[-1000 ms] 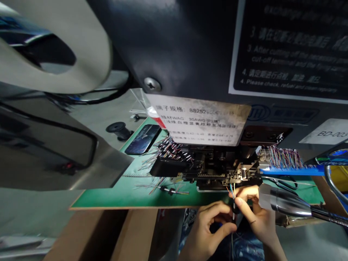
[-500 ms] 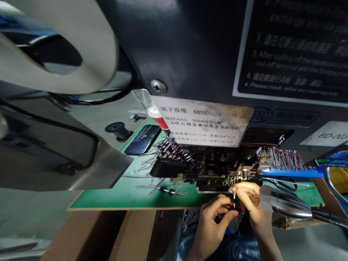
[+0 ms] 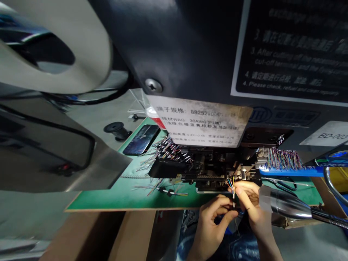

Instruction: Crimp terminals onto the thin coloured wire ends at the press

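My right hand (image 3: 251, 204) pinches the multicoloured wires (image 3: 231, 185) at the crimping press (image 3: 214, 168); my left hand (image 3: 213, 228), curled closed just beside it, has a hold I cannot confirm.

orange, blue and yellow wires (image 3: 231, 184) fan out above a green workboard (image 3: 108, 199).

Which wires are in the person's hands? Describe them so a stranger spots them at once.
Start at the black machine with the stained white label. Below it, around the metal press head, spreads a green board. The wires are the small fan of thin coloured strands pinched between the left hand and right hand, held up, unlike the loose ones lying on the board.
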Demonstrator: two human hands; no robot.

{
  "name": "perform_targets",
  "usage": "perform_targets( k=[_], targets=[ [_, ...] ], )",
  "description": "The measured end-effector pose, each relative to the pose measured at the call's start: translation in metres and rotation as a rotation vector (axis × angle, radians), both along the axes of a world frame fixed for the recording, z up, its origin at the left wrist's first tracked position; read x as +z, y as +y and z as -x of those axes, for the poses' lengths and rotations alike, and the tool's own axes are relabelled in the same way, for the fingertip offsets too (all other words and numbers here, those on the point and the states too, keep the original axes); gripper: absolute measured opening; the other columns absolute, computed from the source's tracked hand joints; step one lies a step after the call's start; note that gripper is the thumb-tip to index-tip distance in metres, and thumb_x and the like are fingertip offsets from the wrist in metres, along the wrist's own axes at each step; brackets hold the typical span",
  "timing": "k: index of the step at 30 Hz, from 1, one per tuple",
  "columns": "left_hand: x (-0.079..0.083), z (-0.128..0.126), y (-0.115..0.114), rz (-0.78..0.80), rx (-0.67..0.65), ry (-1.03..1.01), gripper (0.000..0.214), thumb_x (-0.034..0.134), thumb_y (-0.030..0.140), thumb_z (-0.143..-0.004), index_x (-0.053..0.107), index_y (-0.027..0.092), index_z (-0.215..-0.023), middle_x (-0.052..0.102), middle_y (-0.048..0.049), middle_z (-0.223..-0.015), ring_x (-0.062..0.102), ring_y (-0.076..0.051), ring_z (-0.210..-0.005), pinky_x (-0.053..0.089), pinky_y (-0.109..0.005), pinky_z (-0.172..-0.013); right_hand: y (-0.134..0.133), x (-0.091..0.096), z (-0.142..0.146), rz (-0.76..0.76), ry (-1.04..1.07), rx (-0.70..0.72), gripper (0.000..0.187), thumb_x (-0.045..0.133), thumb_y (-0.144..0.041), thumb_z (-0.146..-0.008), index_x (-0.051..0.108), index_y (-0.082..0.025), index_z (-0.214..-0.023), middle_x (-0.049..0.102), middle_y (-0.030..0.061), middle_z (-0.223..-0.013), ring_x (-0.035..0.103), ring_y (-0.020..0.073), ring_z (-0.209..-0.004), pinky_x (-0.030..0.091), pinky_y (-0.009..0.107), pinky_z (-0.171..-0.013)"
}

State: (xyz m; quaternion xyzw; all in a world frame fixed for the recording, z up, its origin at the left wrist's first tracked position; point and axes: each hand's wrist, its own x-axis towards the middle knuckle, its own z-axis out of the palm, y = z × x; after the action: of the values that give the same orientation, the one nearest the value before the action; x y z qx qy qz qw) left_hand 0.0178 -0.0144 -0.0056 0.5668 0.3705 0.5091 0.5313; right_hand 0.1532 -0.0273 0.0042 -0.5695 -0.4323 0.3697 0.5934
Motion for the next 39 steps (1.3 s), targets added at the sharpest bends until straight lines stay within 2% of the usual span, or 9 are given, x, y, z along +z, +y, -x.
perform_targets(
  k=[3, 6, 9, 13, 16, 20, 25, 32, 39],
  targets=[
    [0.002, 0.006, 0.000, -0.013, -0.021, 0.029, 0.013, 0.078, 0.010, -0.084, 0.082, 0.021, -0.089, 0.078, -0.0013, -0.084, 0.074, -0.013, -0.068, 0.060, -0.011, -0.063, -0.003, -0.003, 0.001, -0.014, -0.033, -0.033, 0.021, 0.072, -0.042, -0.099, 0.077, -0.025, -0.108, 0.078, 0.0049, -0.087, 0.072, 0.0237, -0.075, 0.060, 0.035, -0.071],
    [0.006, 0.016, -0.001, 0.009, -0.092, 0.059, 0.010, 0.079, 0.011, -0.084, 0.082, 0.021, -0.087, 0.076, -0.0020, -0.083, 0.073, -0.014, -0.070, 0.061, -0.013, -0.062, -0.005, 0.000, -0.001, -0.092, -0.117, -0.039, 0.009, 0.074, -0.033, -0.097, 0.076, -0.024, -0.097, 0.074, 0.0025, -0.091, 0.067, 0.0184, -0.072, 0.056, 0.031, -0.072],
    [0.010, 0.023, -0.002, 0.038, -0.150, 0.068, 0.009, 0.080, 0.012, -0.084, 0.082, 0.021, -0.087, 0.075, -0.0020, -0.081, 0.073, -0.015, -0.071, 0.062, -0.014, -0.064, -0.007, 0.004, -0.004, -0.156, -0.127, 0.014, 0.011, 0.075, -0.028, -0.095, 0.074, -0.024, -0.085, 0.074, 0.0032, -0.099, 0.067, 0.0172, -0.076, 0.056, 0.030, -0.076],
    [0.009, 0.022, -0.003, 0.072, -0.175, 0.049, 0.008, 0.080, 0.013, -0.084, 0.082, 0.021, -0.086, 0.075, -0.0022, -0.082, 0.073, -0.015, -0.072, 0.061, -0.014, -0.065, -0.007, 0.003, -0.005, -0.086, 0.020, 0.038, 0.010, 0.080, -0.032, -0.092, 0.073, -0.025, -0.092, 0.078, 0.0014, -0.088, 0.068, 0.0175, -0.065, 0.056, 0.029, -0.062],
    [0.006, 0.016, -0.002, 0.090, -0.158, 0.041, 0.007, 0.080, 0.013, -0.084, 0.081, 0.020, -0.085, 0.075, -0.0029, -0.084, 0.073, -0.015, -0.073, 0.061, -0.014, -0.065, -0.007, 0.000, -0.005, -0.021, 0.021, 0.005, 0.013, 0.079, -0.036, -0.093, 0.078, -0.025, -0.099, 0.081, 0.0028, -0.088, 0.064, 0.0163, -0.055, 0.055, 0.030, -0.054],
    [0.004, 0.011, -0.001, 0.092, -0.130, 0.031, 0.006, 0.080, 0.013, -0.085, 0.081, 0.018, -0.087, 0.075, -0.0033, -0.087, 0.072, -0.014, -0.070, 0.060, -0.013, -0.063, -0.005, -0.002, -0.006, 0.005, -0.030, -0.024, 0.014, 0.075, -0.037, -0.095, 0.082, -0.026, -0.101, 0.084, 0.0046, -0.090, 0.074, 0.0221, -0.070, 0.064, 0.038, -0.076],
    [0.004, 0.009, 0.000, 0.084, -0.128, 0.016, 0.006, 0.079, 0.013, -0.085, 0.081, 0.019, -0.088, 0.075, -0.0030, -0.086, 0.070, -0.013, -0.069, 0.059, -0.013, -0.062, -0.005, -0.007, -0.012, 0.007, -0.109, -0.022, 0.017, 0.071, -0.034, -0.098, 0.082, -0.026, -0.109, 0.085, 0.0063, -0.093, 0.073, 0.0210, -0.064, 0.062, 0.034, -0.065],
    [0.007, 0.017, -0.007, 0.090, -0.180, 0.024, 0.003, 0.082, 0.017, -0.084, 0.080, 0.019, -0.084, 0.074, -0.0029, -0.081, 0.070, -0.015, -0.071, 0.059, -0.015, -0.065, -0.011, 0.008, -0.008, -0.172, -0.148, -0.034, 0.011, 0.076, -0.021, -0.092, 0.083, -0.029, -0.096, 0.077, 0.0029, -0.093, 0.073, 0.0218, -0.086, 0.061, 0.032, -0.077],
    [0.006, 0.021, -0.007, 0.181, -0.260, -0.005, 0.011, 0.085, 0.025, -0.084, 0.077, 0.017, -0.081, 0.071, -0.0038, -0.077, 0.069, -0.017, -0.069, 0.058, -0.020, -0.065, -0.018, 0.005, -0.006, -0.075, -0.036, 0.069, 0.013, 0.074, -0.030, -0.097, 0.086, -0.034, -0.102, 0.086, 0.0018, -0.097, 0.082, 0.0229, -0.090, 0.066, 0.034, -0.088]
  ],
)
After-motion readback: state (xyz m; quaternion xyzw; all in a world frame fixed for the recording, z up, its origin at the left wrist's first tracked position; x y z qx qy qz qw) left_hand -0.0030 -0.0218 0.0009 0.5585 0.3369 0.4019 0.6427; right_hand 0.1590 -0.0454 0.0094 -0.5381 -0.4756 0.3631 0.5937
